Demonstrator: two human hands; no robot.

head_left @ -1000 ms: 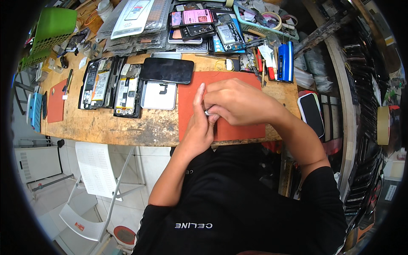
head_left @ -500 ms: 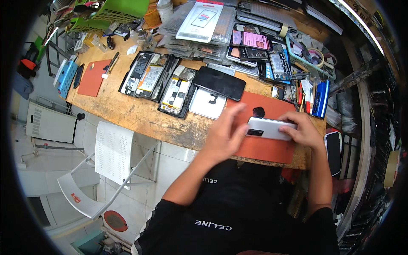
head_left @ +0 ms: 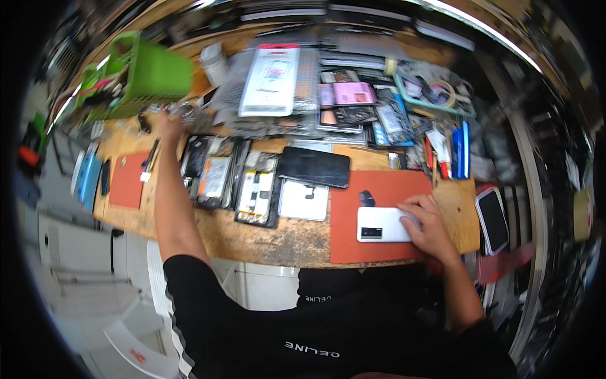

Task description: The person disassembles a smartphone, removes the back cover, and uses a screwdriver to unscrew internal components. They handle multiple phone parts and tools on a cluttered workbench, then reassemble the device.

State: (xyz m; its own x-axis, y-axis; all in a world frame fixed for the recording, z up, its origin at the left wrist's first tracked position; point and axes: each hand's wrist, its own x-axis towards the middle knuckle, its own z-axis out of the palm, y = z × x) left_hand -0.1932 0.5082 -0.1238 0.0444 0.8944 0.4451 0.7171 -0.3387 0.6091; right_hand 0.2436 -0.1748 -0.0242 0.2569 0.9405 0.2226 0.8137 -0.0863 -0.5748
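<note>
Your right hand point(head_left: 429, 227) steadies the white rectangular phone with a black camera block point(head_left: 388, 225), fingers bent over its three o'clock end, on the flat red-orange mat point(head_left: 344, 251), four o'clock in view; your left hand point(head_left: 170, 126) reaches out at ten o'clock, too blurred to tell its grip; next move likely calls for clearing the two opened black phone bodies point(head_left: 257, 196); worn wooden bench point(head_left: 287, 245): front edge close at six o'clock, open wood at the mat's three and nine.
</note>
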